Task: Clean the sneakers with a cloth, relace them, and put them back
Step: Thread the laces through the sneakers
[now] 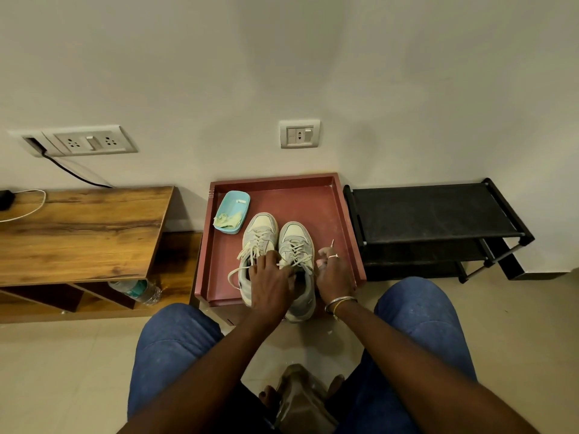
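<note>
The right hand (332, 270) pinches the free end of a lace (332, 243) between curled fingertips, and the tip sticks up just above the knuckles. A ring sits on one finger and thin bangles (340, 303) circle the wrist. The forearm reaches straight forward from the knee.

Just inboard of it, the left hand (269, 277) lies palm down with its fingers spread. It rests across the tongue of the right sneaker (296, 242) and the collar of the left sneaker (258, 236), gripping nothing that shows.

Both pale grey-and-cream sneakers stand side by side under the hands, touching along their inner sides. Their long axes run away from the person and their toes point at the wall. No brand mark can be read on them. A loose loop of lace trails off the left sneaker, outboard of the left hand.

They stand in a red tray (272, 180). Beyond the left hand, in the tray's far corner, a light blue dish (242, 200) holds a crumpled yellowish cloth (227, 219).

Outboard of the right hand stands a black shoe rack (432, 214). Outboard of the left hand is a wooden table (78, 230) with a plastic bottle (138, 291) lying beneath it. The bottle's teal label is too small to read.
</note>
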